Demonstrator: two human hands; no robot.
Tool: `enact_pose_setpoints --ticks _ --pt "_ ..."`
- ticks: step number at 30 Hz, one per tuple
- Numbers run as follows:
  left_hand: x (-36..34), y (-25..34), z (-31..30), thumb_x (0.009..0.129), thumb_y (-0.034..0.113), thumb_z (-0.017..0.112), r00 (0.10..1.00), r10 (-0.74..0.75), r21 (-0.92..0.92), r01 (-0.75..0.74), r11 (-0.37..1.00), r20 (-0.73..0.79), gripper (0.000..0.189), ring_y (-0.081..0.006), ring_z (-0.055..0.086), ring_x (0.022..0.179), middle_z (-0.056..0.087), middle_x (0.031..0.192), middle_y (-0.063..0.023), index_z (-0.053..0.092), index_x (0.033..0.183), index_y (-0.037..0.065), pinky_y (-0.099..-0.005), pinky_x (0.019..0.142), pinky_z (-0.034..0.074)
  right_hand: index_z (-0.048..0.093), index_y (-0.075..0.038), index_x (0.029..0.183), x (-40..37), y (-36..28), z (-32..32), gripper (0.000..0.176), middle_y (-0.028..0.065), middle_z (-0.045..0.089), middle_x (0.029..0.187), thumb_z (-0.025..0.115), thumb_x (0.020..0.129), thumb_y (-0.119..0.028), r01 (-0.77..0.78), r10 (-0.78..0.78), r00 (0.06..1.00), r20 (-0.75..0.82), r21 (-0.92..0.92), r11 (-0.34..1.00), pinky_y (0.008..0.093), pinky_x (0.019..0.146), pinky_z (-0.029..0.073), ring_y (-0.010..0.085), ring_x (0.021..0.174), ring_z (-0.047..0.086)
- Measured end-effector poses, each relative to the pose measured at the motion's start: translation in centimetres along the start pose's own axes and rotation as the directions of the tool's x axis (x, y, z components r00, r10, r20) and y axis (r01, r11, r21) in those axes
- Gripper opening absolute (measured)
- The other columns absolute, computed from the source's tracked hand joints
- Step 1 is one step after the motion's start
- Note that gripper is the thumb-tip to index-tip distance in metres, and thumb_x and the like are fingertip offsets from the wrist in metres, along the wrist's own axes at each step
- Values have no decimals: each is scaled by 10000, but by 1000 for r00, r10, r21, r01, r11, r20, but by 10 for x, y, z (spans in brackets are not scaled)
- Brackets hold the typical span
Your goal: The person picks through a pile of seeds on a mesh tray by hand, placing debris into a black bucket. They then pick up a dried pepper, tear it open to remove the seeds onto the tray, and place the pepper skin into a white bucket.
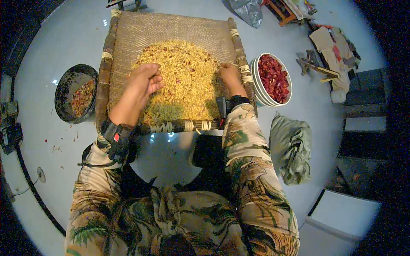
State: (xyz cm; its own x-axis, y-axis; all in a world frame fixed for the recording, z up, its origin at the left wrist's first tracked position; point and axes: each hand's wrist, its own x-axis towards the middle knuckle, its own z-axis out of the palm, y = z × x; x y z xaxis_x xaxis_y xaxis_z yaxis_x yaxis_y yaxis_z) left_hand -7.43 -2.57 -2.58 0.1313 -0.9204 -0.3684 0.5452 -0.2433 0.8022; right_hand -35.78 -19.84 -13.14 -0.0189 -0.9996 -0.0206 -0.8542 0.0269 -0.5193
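A broad heap of yellow seeds [183, 81] flecked with dark red bits lies on a woven mat [171, 25] stretched over a wooden frame. Over the heap's left side is my left hand [147, 81], its fingers curled and thumb drawn in. My right hand [231, 76] is at the heap's right edge beside the frame's right pole, fingers bent together. Whatever either hand may pinch is too small to make out. Just right of the frame stands a white bucket [256, 81] full of dried red chili pieces [273, 79].
A black basin [64, 100] with reddish and yellowish scraps sits on the floor at the left. To the right lie a crumpled greenish sack [292, 149] and a small wooden stool [318, 68]. A grey plastic bag [245, 10] is at the top. Stray bits dot the floor.
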Motion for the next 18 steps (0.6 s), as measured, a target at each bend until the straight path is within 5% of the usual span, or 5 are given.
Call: enact_pose_setpoints --ticks 12,18 --pt "1 3 0 885 153 462 997 0 -11 1 1000 83 140 -85 486 571 518 700 -3 524 915 30 -207 482 409 572 -13 1069 16 -20 18 391 216 600 1001 545 753 -243 171 -166 985 44 -137 976 376 835 435 329 971 569" --pt "-8 9 8 880 155 464 999 15 3 -15 1000 51 136 -62 469 558 512 687 13 531 918 42 -178 478 373 553 -21 1103 23 -40 36 464 204 579 1072 593 762 -335 189 -194 975 106 58 980 377 859 427 331 995 556"
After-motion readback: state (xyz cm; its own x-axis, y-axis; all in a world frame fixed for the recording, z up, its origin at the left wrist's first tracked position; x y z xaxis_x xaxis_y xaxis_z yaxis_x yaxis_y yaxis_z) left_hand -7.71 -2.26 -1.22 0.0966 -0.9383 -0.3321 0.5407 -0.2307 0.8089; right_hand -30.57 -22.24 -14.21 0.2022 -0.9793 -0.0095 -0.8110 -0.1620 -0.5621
